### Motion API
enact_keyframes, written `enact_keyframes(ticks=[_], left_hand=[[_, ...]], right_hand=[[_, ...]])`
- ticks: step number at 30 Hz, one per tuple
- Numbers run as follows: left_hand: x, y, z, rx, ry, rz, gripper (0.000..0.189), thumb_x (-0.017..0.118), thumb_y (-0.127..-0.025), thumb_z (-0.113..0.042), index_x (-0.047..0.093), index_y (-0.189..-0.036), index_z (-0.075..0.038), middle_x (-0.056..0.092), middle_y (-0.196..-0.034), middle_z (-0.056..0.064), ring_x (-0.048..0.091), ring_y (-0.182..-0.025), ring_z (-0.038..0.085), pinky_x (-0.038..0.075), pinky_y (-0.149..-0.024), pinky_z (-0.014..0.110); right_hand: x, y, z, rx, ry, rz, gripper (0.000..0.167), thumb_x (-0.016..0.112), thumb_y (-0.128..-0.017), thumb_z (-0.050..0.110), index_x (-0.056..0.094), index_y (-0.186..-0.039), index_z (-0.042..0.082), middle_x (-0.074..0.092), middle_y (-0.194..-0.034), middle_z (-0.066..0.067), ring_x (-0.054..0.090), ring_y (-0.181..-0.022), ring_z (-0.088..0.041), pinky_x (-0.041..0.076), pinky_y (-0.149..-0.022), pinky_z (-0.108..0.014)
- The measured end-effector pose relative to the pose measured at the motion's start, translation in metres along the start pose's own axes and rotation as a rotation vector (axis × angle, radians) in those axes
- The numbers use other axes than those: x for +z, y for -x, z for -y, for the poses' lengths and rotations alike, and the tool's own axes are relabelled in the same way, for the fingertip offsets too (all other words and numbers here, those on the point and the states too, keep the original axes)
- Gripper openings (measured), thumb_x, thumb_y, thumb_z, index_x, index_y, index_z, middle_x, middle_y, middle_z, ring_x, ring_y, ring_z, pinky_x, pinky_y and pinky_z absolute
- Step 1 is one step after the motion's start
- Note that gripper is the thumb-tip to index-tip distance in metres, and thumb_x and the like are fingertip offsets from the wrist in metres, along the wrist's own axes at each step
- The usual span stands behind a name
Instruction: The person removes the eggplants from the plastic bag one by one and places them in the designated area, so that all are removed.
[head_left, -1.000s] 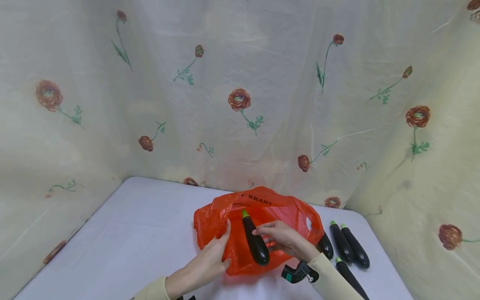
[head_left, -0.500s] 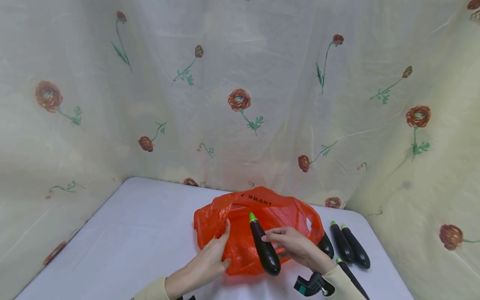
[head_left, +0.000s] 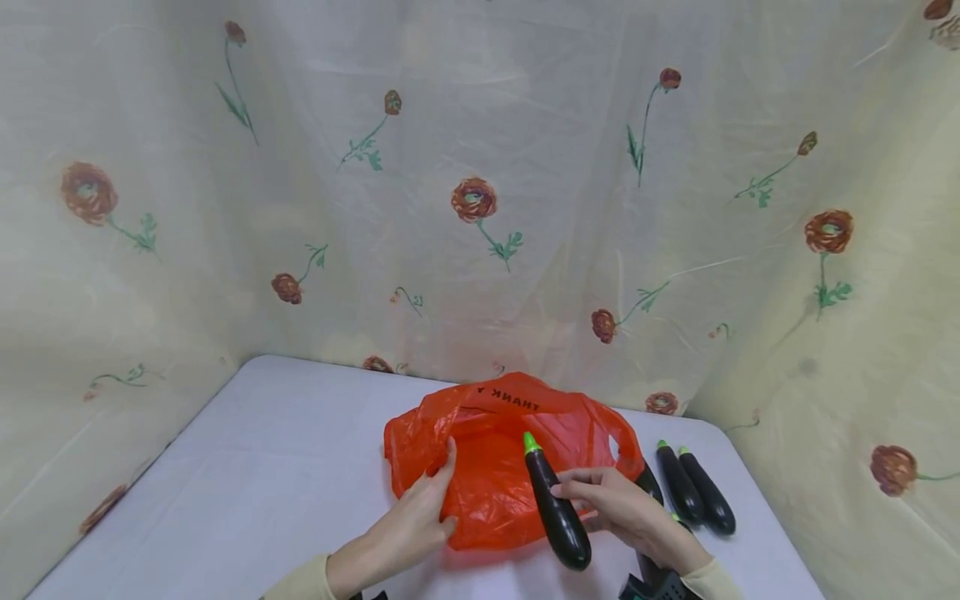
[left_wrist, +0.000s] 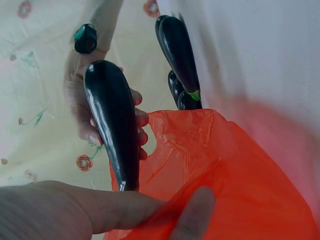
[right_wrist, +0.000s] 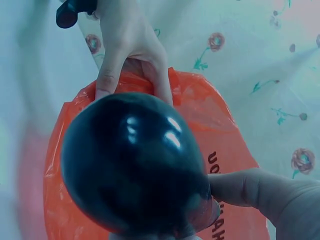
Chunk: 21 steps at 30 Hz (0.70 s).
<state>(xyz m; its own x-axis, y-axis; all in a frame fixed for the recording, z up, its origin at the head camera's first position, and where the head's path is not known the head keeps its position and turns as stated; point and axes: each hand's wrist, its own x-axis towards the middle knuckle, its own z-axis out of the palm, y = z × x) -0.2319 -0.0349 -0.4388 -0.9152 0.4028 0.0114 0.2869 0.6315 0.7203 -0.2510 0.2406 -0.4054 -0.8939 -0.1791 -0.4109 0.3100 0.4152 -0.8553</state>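
Observation:
A red plastic bag (head_left: pixel 487 496) with dark lettering lies on the table, its mouth spread toward me. My left hand (head_left: pixel 416 517) pinches the near left edge of the bag; the left wrist view shows the thumb (left_wrist: pixel 196 212) pressed on the film. In my right hand (head_left: pixel 622 508) is a dark eggplant (head_left: pixel 558 512) with a bright green stem end, held around its middle between thumb and fingers. It tilts in front of the bag's right side, stem up and away from me. Its rounded end (right_wrist: pixel 132 160) fills much of the right wrist view.
Two more eggplants (head_left: pixel 680 485) lie side by side on the right of the white table (head_left: pixel 300 450). Another eggplant (head_left: pixel 649 482) is partly behind the bag, and one is mostly hidden by my right hand. A flower-printed sheet (head_left: pixel 555 275) hangs behind the table.
My right hand has carried the eggplant rightward and nearer to me, from the bag's mouth to its front right. The left hand keeps its place on the bag.

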Motion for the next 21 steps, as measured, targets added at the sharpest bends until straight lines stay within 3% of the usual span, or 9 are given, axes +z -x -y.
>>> enact_keyframes(ticks=[6,21], left_hand=[[0.0,0.0,-0.001,0.005,-0.008,-0.003,0.096,0.07,-0.084,-0.004,0.006,-0.155,-0.004,0.044,-0.145,0.02,0.053,-0.114,0.027,0.05,-0.093,0.05],[0.0,0.0,-0.002,0.0,-0.018,-0.006,0.096,0.07,-0.084,-0.003,0.005,-0.155,-0.002,0.048,-0.141,0.021,0.055,-0.106,0.025,0.052,-0.091,0.049]], right_hand=[[-0.008,0.008,-0.01,0.009,-0.02,-0.036,0.059,0.07,-0.087,0.03,0.054,-0.131,-0.006,0.069,-0.107,-0.011,0.065,-0.083,-0.021,0.058,-0.08,-0.038],[-0.035,0.03,-0.03,0.011,-0.064,-0.039,0.059,0.067,-0.09,0.031,0.051,-0.133,-0.007,0.068,-0.105,-0.008,0.061,-0.084,-0.019,0.056,-0.076,-0.033]])
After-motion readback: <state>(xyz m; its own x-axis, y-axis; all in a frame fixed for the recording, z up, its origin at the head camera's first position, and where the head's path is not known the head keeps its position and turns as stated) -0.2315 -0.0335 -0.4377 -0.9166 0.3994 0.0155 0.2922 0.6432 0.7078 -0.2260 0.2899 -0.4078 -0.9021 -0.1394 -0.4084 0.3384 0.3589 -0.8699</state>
